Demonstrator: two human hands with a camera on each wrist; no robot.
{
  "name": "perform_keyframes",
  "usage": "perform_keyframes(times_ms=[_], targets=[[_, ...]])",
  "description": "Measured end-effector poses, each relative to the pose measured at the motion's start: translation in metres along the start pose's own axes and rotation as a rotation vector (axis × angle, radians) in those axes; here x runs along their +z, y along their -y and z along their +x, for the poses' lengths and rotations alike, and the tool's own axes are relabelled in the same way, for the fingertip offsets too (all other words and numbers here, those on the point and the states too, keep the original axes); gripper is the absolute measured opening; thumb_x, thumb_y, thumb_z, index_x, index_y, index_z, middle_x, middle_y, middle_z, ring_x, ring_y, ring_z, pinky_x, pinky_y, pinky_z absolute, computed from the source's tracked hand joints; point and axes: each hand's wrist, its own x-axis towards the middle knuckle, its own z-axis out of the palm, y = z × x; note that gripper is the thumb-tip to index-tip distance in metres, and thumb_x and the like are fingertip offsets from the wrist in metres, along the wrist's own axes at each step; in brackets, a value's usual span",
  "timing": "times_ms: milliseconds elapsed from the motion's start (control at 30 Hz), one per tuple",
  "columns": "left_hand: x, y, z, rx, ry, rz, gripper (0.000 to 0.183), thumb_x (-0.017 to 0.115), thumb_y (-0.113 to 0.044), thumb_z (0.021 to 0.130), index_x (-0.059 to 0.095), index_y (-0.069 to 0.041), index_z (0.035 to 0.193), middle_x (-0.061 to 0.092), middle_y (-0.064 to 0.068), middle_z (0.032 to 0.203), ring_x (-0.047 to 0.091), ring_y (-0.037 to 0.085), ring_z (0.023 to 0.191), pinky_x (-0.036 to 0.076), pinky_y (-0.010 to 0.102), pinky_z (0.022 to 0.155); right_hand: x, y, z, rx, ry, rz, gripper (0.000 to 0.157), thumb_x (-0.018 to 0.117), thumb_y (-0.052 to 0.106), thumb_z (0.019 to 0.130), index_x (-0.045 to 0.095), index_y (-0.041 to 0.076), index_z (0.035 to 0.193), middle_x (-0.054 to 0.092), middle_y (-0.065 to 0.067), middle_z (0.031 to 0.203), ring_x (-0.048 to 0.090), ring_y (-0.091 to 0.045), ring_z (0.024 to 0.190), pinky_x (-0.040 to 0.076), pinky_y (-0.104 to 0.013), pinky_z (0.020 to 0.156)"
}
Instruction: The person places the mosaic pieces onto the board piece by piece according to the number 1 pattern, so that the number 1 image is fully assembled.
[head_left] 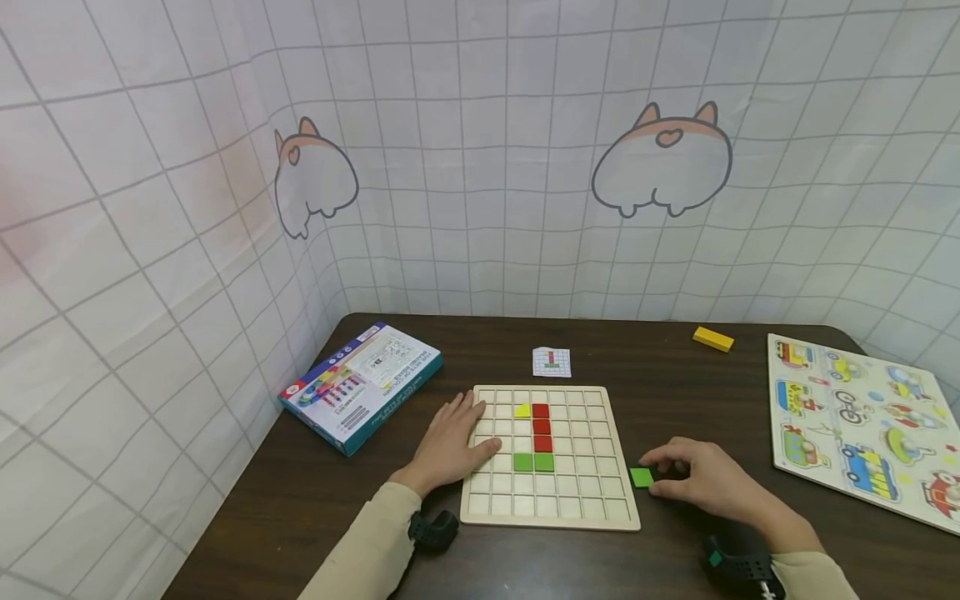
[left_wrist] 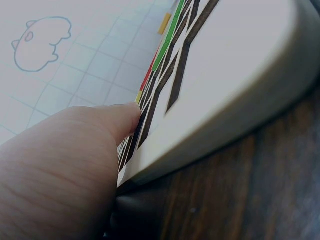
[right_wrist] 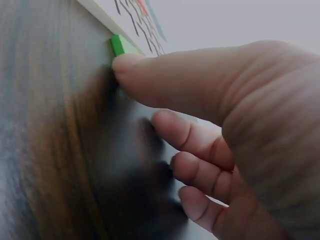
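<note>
A pale wooden grid board (head_left: 588,485) lies on the dark table. Three red tiles (head_left: 542,427) form a column on it, with a yellow piece (head_left: 522,411) left of the top one. Two green tiles (head_left: 533,462) sit side by side below. My left hand (head_left: 450,442) rests on the board's left edge, fingers extended and thumb (left_wrist: 122,120) over the rim. Just off the board's right side, my right hand (head_left: 701,475) pinches a loose green square tile (head_left: 641,477) between thumb and forefinger. In the right wrist view, the thumb covers part of that tile (right_wrist: 118,45).
A small pattern card (head_left: 551,362) lies behind the board. To the left is a flat game box (head_left: 363,383); at the back right, a yellow block (head_left: 712,339). A picture puzzle board (head_left: 862,425) lies at the right. Grid-patterned cloth (head_left: 480,167) stands behind the table.
</note>
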Motion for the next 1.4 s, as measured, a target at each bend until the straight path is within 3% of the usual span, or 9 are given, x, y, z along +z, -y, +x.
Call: perform_keyframes(times_ms=[233, 633, 800, 1067, 1400], targets=[[0.0, 0.001, 0.0, 0.0, -0.002, 0.002, 0.073, 0.054, -0.052, 0.094, 0.038, -0.009, 0.151, 0.023, 0.014, 0.16, 0.013, 0.03, 0.149, 0.011, 0.047, 0.12, 0.004, 0.002, 0.003, 0.016, -0.021, -0.043, 0.021, 0.077, 0.033, 0.083, 0.073, 0.027, 0.103, 0.059, 0.012, 0.086, 0.048, -0.004, 0.075, 0.04, -0.024, 0.062], [0.002, 0.0, 0.001, -0.005, -0.001, 0.0, 0.074, 0.054, -0.052, 0.094, 0.038, -0.009, 0.151, 0.022, 0.012, 0.16, 0.013, 0.029, 0.149, 0.011, 0.047, 0.12, 0.009, 0.005, 0.006, 0.074, -0.091, -0.097, 0.019, 0.076, 0.028, 0.085, 0.071, 0.022, 0.102, 0.062, 0.01, 0.096, 0.049, -0.007, 0.075, 0.043, -0.025, 0.062], [0.002, 0.0, 0.001, -0.004, -0.003, 0.005, 0.074, 0.054, -0.053, 0.093, 0.038, -0.009, 0.15, 0.023, 0.013, 0.16, 0.014, 0.029, 0.149, 0.012, 0.047, 0.12, 0.013, 0.007, 0.008, 0.055, -0.15, -0.1, 0.018, 0.077, 0.023, 0.085, 0.072, 0.021, 0.103, 0.065, 0.008, 0.099, 0.051, -0.007, 0.076, 0.045, -0.025, 0.064], [0.0, -0.001, 0.0, -0.003, -0.002, -0.005, 0.074, 0.055, -0.052, 0.093, 0.038, -0.008, 0.15, 0.023, 0.013, 0.16, 0.014, 0.03, 0.149, 0.012, 0.048, 0.12, 0.028, 0.02, 0.014, 0.001, -0.216, -0.026, 0.02, 0.077, 0.02, 0.085, 0.072, 0.021, 0.105, 0.064, 0.01, 0.099, 0.052, -0.004, 0.076, 0.047, -0.024, 0.063], [0.0, 0.0, 0.0, 0.002, -0.007, -0.003, 0.074, 0.055, -0.051, 0.093, 0.039, -0.007, 0.15, 0.023, 0.013, 0.16, 0.014, 0.03, 0.149, 0.012, 0.048, 0.12, 0.045, 0.037, 0.021, -0.044, -0.232, 0.05, 0.022, 0.077, 0.015, 0.084, 0.072, 0.017, 0.106, 0.058, 0.008, 0.088, 0.047, -0.005, 0.066, 0.039, -0.022, 0.055]])
